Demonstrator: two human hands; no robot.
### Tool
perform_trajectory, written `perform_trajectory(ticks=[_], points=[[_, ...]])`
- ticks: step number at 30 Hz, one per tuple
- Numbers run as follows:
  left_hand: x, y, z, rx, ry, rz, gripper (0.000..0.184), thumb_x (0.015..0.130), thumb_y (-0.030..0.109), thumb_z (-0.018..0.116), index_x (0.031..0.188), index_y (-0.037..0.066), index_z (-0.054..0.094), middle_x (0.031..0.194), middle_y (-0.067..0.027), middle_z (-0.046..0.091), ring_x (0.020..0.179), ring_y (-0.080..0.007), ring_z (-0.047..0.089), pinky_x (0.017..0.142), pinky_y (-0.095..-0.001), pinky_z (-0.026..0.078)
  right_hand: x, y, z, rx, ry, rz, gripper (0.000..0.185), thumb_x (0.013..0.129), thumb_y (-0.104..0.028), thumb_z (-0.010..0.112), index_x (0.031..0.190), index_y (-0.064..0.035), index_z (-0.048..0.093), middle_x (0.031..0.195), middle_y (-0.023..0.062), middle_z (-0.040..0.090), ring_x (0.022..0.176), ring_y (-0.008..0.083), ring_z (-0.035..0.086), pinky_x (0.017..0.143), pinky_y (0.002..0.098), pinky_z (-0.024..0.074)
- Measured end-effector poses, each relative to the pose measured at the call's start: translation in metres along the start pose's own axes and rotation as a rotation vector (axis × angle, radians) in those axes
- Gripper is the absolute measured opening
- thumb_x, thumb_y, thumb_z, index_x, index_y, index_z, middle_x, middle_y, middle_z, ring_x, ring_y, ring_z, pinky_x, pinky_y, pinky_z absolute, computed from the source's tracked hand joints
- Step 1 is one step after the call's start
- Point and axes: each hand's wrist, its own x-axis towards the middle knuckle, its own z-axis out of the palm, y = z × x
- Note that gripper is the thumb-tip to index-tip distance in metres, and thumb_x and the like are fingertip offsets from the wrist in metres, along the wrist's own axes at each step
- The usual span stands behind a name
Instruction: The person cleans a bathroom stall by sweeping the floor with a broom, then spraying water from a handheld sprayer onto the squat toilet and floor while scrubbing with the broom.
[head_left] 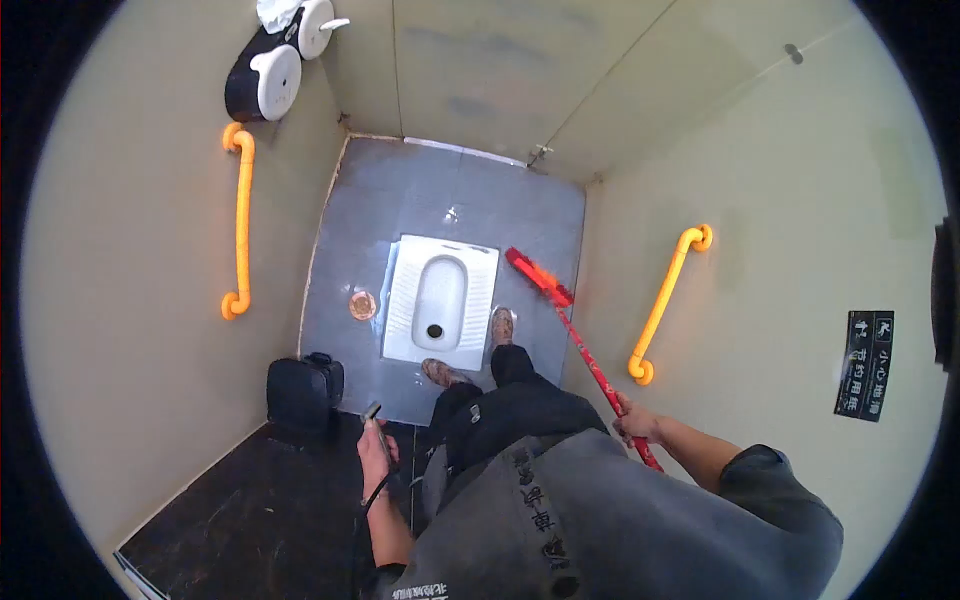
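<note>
My right hand (635, 420) is closed around the red patterned handle of a long brush (597, 370). Its red and orange bristled head (540, 278) rests on the grey floor, right of a white squat toilet (490, 290). On the other side, my left hand (374, 448) grips a short metal-tipped hose nozzle (372, 411) that points forward. A dark hose or cord runs back from it along my wrist. The toilet pan is white with a dark drain hole at its near end, and my shoes stand at its near edge and right side.
A black box-shaped bin (300, 395) stands by the left wall. Yellow grab bars (243, 225) are fixed on both side walls, with paper dispensers (278, 82) at the upper left. A round copper-coloured floor drain (362, 305) lies left of the toilet. Black tiles (260, 500) form the near floor.
</note>
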Motion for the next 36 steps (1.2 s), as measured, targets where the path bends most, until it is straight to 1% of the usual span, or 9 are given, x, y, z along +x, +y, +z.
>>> perform_trajectory(ticks=[2, 6, 8, 15, 22, 29, 32, 34, 36], points=[[0.005, 0.0, -0.001, 0.024, -0.016, -0.006, 0.047, 0.093, 0.047, 0.038, 0.103, 0.004, 0.054, 0.054, -0.0002, 0.047, 0.043, -0.0083, 0.044, 0.038, -0.0235, 0.034, -0.021, -0.014, 0.01, 0.356, -0.211, -0.018, 0.071, 0.079, 0.002, 0.046, 0.139, -0.0196, 0.015, 0.059, 0.0019, 0.041, 0.044, 0.012, 0.045, 0.035, 0.0262, 0.0391], [0.009, 0.007, -0.003, 0.063, -0.043, -0.036, 0.047, 0.094, 0.046, 0.037, 0.104, 0.003, 0.053, 0.055, -0.0007, 0.048, 0.042, -0.0089, 0.044, 0.038, -0.0241, 0.035, -0.049, -0.025, 0.01, 0.413, -0.32, -0.029, 0.069, 0.081, 0.002, 0.045, 0.14, -0.021, 0.017, 0.059, -0.0008, 0.039, 0.043, 0.0078, 0.04, 0.035, 0.0222, 0.0356], [0.01, 0.003, -0.005, 0.068, -0.045, -0.036, 0.048, 0.094, 0.047, 0.037, 0.104, 0.003, 0.053, 0.055, -0.0008, 0.048, 0.042, -0.0089, 0.044, 0.038, -0.0243, 0.035, -0.061, -0.018, -0.007, 0.702, -0.467, 0.05, 0.064, 0.081, -0.002, 0.049, 0.137, -0.0203, 0.024, 0.06, -0.0015, 0.039, 0.043, 0.0067, 0.038, 0.036, 0.0205, 0.0343], [0.01, 0.003, -0.005, 0.056, -0.029, -0.146, 0.048, 0.092, 0.048, 0.038, 0.1, 0.003, 0.053, 0.052, -0.0013, 0.047, 0.041, -0.0099, 0.044, 0.038, -0.0254, 0.036, -0.135, -0.014, -0.007, 0.662, -0.187, 0.092, 0.05, 0.081, -0.008, 0.054, 0.128, -0.0102, 0.035, 0.06, -0.0018, 0.04, 0.041, 0.006, 0.036, 0.035, 0.0191, 0.0306], [0.019, -0.006, 0.001, 0.09, -0.087, -0.143, 0.048, 0.092, 0.049, 0.04, 0.101, 0.004, 0.053, 0.053, -0.0012, 0.048, 0.042, -0.0093, 0.044, 0.039, -0.025, 0.035, -0.108, 0.0, -0.012, 0.749, -0.126, 0.353, 0.007, 0.084, -0.013, 0.049, 0.086, -0.007, 0.045, 0.053, -0.0024, 0.039, 0.038, 0.008, 0.036, 0.034, 0.0215, 0.031], [0.002, -0.018, -0.009, -0.023, -0.003, -0.154, 0.049, 0.092, 0.05, 0.039, 0.101, 0.004, 0.055, 0.054, -0.001, 0.048, 0.043, -0.009, 0.044, 0.04, -0.0249, 0.036, -0.009, -0.062, 0.001, 0.738, -0.277, 0.473, 0.022, 0.084, -0.011, 0.048, 0.063, -0.0105, 0.042, 0.048, -0.0038, 0.039, 0.037, 0.0058, 0.037, 0.035, 0.0193, 0.0373], [-0.007, -0.024, -0.007, -0.054, 0.066, -0.143, 0.05, 0.092, 0.05, 0.039, 0.101, 0.004, 0.055, 0.053, -0.001, 0.048, 0.043, -0.0091, 0.043, 0.04, -0.0248, 0.036, -0.018, -0.082, -0.014, 0.853, -0.454, 0.459, 0.017, 0.085, -0.009, 0.045, 0.068, -0.0082, 0.043, 0.054, -0.0053, 0.039, 0.041, 0.0045, 0.042, 0.038, 0.0172, 0.0399], [-0.011, -0.029, -0.006, -0.044, 0.089, -0.126, 0.05, 0.091, 0.05, 0.04, 0.101, 0.004, 0.055, 0.053, -0.001, 0.047, 0.042, -0.0092, 0.043, 0.04, -0.0247, 0.035, -0.015, -0.094, -0.028, 1.287, -0.805, 0.503, 0.013, 0.086, -0.006, 0.043, 0.073, -0.0054, 0.044, 0.058, -0.004, 0.04, 0.043, 0.0047, 0.043, 0.037, 0.0173, 0.0408], [-0.011, -0.03, 0.003, 0.017, 0.065, -0.174, 0.049, 0.091, 0.05, 0.04, 0.101, 0.004, 0.055, 0.053, -0.0007, 0.047, 0.041, -0.0091, 0.043, 0.039, -0.0247, 0.035, -0.019, -0.107, -0.035, 1.288, -0.829, 0.506, 0.013, 0.085, -0.006, 0.044, 0.072, -0.0062, 0.043, 0.059, -0.0039, 0.039, 0.043, 0.0044, 0.042, 0.035, 0.017, 0.0392]])
